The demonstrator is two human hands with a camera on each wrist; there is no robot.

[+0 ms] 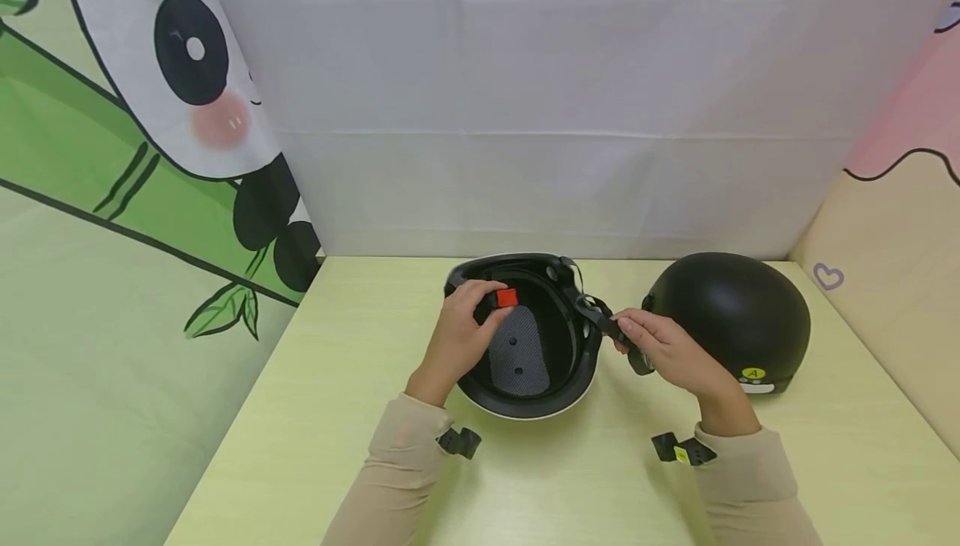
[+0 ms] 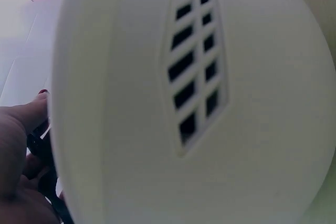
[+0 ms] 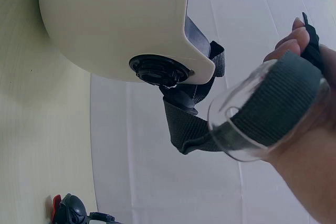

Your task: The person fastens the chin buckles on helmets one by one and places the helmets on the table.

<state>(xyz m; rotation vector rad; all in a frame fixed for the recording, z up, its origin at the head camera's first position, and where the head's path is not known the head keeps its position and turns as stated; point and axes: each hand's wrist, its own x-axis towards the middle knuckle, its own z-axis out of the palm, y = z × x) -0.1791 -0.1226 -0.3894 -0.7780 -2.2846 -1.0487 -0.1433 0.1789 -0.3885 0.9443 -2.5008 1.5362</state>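
A helmet with a white shell and black padded inside (image 1: 519, 354) lies upside down on the table, opening up. My left hand (image 1: 453, 333) reaches over its left rim and pinches a black buckle end with a red clip (image 1: 507, 298) between thumb and fingers. On the other side, my right hand (image 1: 675, 354) grips the black chin strap (image 1: 600, 313), drawn out beyond the right rim. A clear plastic piece (image 3: 231, 114) surrounds part of this strap in the right wrist view. The vented white shell (image 2: 262, 103) hides much of my left hand (image 2: 21, 145) in the left wrist view.
A matte black helmet (image 1: 731, 313) with a yellow sticker sits dome up, just right of my right hand. The pale table (image 1: 360, 346) meets a white cloth backdrop (image 1: 525, 112) behind both helmets. Printed cloth (image 1: 97, 321) hangs at the left side.
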